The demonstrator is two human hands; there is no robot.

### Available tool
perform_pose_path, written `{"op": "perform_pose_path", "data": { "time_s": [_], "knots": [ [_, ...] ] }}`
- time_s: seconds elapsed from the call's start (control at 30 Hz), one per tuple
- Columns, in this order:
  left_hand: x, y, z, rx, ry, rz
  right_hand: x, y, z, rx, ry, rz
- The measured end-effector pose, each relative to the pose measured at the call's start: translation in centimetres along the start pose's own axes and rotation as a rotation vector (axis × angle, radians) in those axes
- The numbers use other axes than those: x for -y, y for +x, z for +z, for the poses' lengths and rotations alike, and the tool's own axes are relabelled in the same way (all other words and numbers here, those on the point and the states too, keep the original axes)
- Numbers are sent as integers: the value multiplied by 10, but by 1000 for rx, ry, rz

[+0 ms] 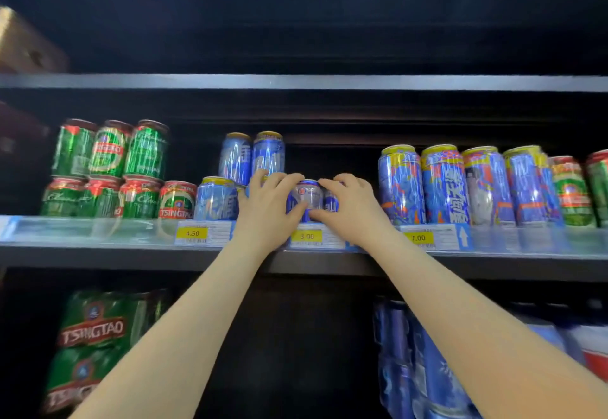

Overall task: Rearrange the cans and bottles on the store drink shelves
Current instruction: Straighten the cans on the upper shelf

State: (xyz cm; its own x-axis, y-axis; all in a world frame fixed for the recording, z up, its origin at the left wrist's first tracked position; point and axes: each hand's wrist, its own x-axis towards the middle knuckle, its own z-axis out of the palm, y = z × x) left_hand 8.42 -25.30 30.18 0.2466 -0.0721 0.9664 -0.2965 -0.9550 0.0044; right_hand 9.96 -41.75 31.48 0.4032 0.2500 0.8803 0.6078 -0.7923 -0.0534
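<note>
A small blue and silver can (pixel 308 195) stands at the front of the middle shelf (pixel 98 247), above the 3.00 price tag (pixel 306 236). My left hand (pixel 269 209) wraps its left side and my right hand (pixel 349 208) its right side, fingers curled over the top. Another small blue can (pixel 331 201) shows just right of it, partly hidden by my right fingers. Blue cans (pixel 217 199) stand to the left, two more stacked on top (pixel 251 157). The space behind the held can is dark.
Green Tsingtao cans (pixel 108 171) are stacked in two layers at the left. Tall blue patterned cans (pixel 447 185) line the right, then green ones (pixel 574 191). Below are green multipacks (pixel 95 336) and blue multipacks (pixel 418 362). A cardboard box (pixel 23 43) sits on the upper shelf.
</note>
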Motion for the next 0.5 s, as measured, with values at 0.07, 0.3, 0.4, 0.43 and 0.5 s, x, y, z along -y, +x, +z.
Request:
{"op": "perform_pose_path", "data": {
  "time_s": [0.07,0.3,0.4,0.43,0.5],
  "knots": [
    [1,1,0,-2,-9,6,1,0,0,10,-18,8],
    [-26,-3,1,-153,74,107,-6,-23,-31,-152,7,-119],
    [-71,8,12,-142,-78,203,-41,-41,-62,-369,-21,-82],
    [-88,12,17,-125,-112,221,-54,-46,-71,-410,-70,-23],
    [-117,21,29,-71,-145,194,-77,-55,-82,-404,-174,109]
  ]
}}
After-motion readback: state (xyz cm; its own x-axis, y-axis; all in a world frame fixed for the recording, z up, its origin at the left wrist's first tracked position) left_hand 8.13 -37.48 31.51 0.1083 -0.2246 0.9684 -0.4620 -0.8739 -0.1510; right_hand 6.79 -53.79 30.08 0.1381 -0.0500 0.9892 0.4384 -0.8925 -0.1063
